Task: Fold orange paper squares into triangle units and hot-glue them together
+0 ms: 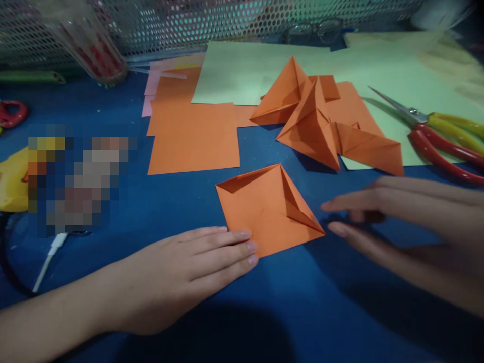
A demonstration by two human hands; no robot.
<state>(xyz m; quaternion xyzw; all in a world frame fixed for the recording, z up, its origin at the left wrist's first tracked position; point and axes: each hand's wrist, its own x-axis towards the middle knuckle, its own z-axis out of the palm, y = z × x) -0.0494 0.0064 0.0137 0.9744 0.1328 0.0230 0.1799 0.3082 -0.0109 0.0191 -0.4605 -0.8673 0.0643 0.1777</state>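
A square of orange paper (257,212) lies on the blue table, creased, with flaps partly raised along its far and right edges. Flat on its near left corner rest the fingertips of my left hand (196,267), fingers stretched out side by side. Just off the paper's right corner is my right hand (393,222), its thumb and index finger apart with nothing between them. Behind the square stand folded orange paper pieces (313,121), pointed and overlapping one another.
Flat orange sheets (196,141) and light green paper (253,75) lie farther back. Scissors (427,121) with red and yellow handles are at the right. A clear jar (102,60) stands by a perforated metal panel (166,30). A white cable (49,262) runs from a blurred-out object at left.
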